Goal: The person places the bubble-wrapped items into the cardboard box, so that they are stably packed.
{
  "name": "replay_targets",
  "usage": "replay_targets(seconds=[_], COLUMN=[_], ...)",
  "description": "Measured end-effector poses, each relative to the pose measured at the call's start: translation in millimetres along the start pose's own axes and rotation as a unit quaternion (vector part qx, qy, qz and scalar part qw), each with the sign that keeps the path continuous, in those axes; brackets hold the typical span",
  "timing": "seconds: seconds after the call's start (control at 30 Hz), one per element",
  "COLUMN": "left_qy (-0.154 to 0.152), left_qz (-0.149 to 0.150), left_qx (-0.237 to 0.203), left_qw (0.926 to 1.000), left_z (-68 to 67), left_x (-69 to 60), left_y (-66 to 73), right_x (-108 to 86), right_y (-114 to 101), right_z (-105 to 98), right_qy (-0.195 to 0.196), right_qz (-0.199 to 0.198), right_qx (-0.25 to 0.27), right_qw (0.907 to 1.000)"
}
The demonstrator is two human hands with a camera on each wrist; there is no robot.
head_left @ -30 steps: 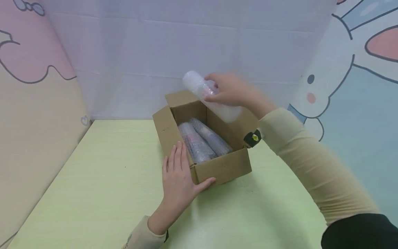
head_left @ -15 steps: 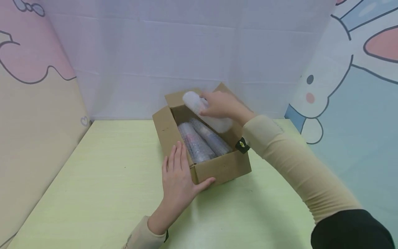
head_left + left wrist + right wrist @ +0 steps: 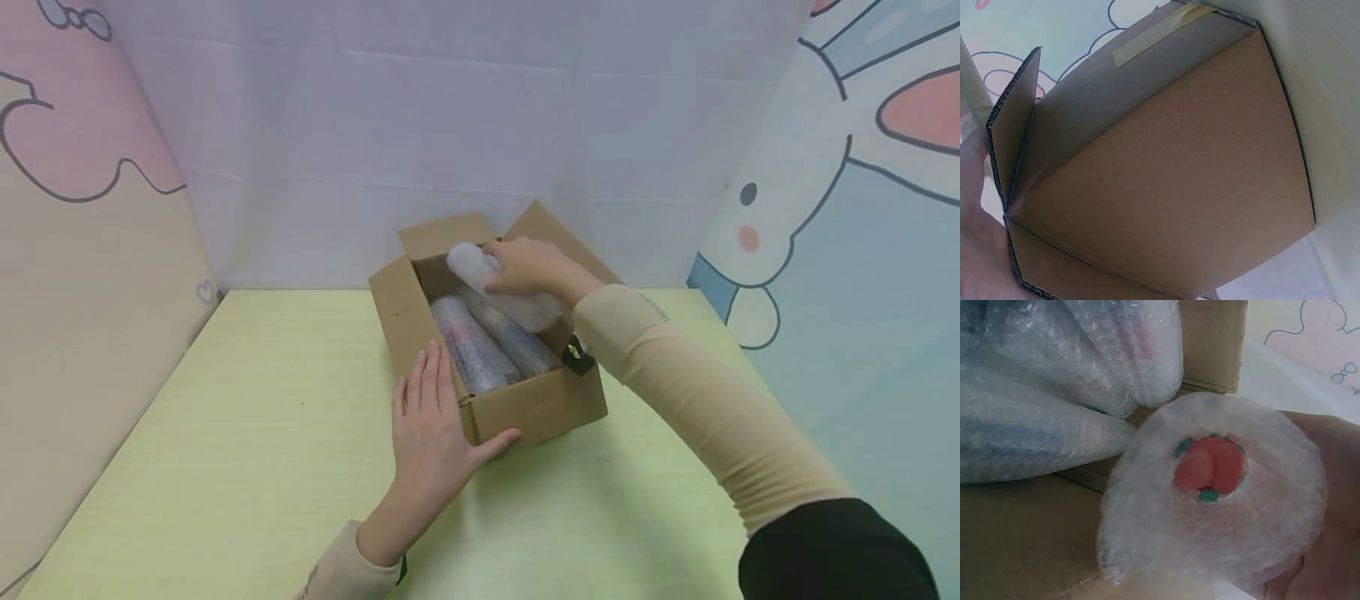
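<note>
My right hand [image 3: 528,265] grips a bubble-wrapped roll [image 3: 517,311], held tilted over the right part of an open cardboard box [image 3: 540,408]. In the right wrist view the held roll [image 3: 1147,525] faces the camera end on; red and green show at its core. Inside the box lie wrapped rolls, a left one [image 3: 468,346] with pinkish colour and another [image 3: 525,343] with bluish colour. With fingers straight, my left hand [image 3: 431,425] rests on the box's left flap, its thumb along the near flap. In the left wrist view, part of this hand [image 3: 982,250] touches the flap edge.
The box stands on a pale yellow-green table [image 3: 247,433]. Its left flap [image 3: 401,308], back flap [image 3: 442,235] and right flap [image 3: 562,237] spread outward. A white cloth [image 3: 375,125] hangs behind. Cartoon-printed panels [image 3: 847,275] flank the table.
My right hand has lowered the wrapped roll from above the box's back right into its opening. The left hand has stayed in place on the box.
</note>
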State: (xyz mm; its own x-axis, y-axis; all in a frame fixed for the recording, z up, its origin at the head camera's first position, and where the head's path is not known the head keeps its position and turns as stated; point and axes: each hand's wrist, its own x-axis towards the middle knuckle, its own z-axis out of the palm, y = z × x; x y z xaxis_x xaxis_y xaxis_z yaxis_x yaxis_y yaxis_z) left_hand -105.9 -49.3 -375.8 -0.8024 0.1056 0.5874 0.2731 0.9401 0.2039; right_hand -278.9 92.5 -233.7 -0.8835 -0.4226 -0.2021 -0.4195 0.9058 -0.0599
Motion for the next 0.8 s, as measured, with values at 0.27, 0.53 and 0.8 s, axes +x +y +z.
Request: replay_targets(seconds=[0.27,0.53,0.8], left_qy=[-0.005,0.0,0.0], left_qz=[0.0,0.001,0.002], left_qx=[0.002,-0.002,0.0], left_qw=[1.0,1.0,1.0], left_z=[0.0,1.1,0.7], left_x=[0.1,0.4,1.2], left_y=[0.9,3.8,5.4], right_x=[5.1,4.1,1.8], right_y=[-1,1,6], right_z=[1,4,10], right_qy=[-0.043,-0.074,-0.125], right_qz=[0.001,-0.021,-0.018], right_qx=[-0.024,-0.01,0.051], right_qw=[0.9988,0.997,0.9907])
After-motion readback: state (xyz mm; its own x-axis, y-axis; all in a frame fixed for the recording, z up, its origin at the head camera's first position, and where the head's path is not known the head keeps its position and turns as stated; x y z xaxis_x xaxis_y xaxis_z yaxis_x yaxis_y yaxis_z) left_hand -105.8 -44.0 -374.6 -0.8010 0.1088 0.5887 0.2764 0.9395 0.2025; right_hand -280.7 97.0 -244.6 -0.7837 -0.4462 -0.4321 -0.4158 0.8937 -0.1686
